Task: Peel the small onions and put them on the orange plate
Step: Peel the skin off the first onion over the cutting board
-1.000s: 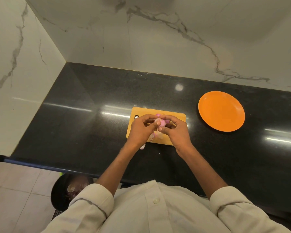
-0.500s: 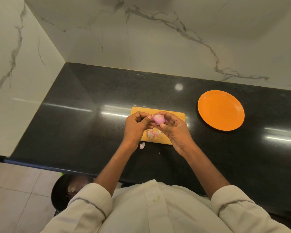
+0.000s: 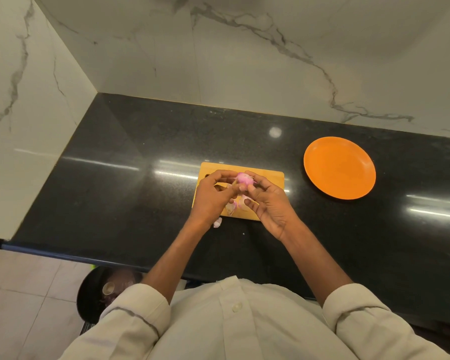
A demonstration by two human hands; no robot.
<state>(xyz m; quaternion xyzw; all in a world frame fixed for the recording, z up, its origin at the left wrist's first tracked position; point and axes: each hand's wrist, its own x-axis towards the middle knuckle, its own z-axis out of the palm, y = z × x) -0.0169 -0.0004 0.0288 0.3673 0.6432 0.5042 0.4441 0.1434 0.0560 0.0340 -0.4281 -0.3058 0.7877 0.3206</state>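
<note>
At lower left of the frame a dark bin [image 3: 94, 294] sits below the counter [image 3: 115, 178]. In the centre, over the cutting board [image 3: 268, 176], the left hand [image 3: 211, 201] and right hand [image 3: 270, 203] both pinch a small pink onion [image 3: 243, 178] with curled fingertips. Peel scraps [image 3: 234, 206] lie beneath on the board. At right, well apart, sits the orange plate [image 3: 339, 167].
</note>
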